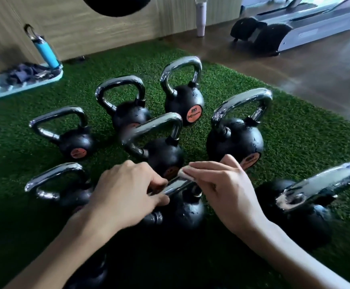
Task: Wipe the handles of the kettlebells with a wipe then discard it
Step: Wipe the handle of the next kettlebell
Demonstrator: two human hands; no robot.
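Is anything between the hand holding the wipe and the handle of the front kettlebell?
Nothing visible does. The right hand pinches the wipe directly against the right end of the handle. The left hand grips the left end of the same handle, so its fingers cover that stretch from the wipe.

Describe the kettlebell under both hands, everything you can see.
The kettlebell has a round, glossy black body and a shiny chrome handle. It stands on green turf in the near row. The left hand grips the handle's left end; the right hand holds a white wipe against its right end. No label shows.
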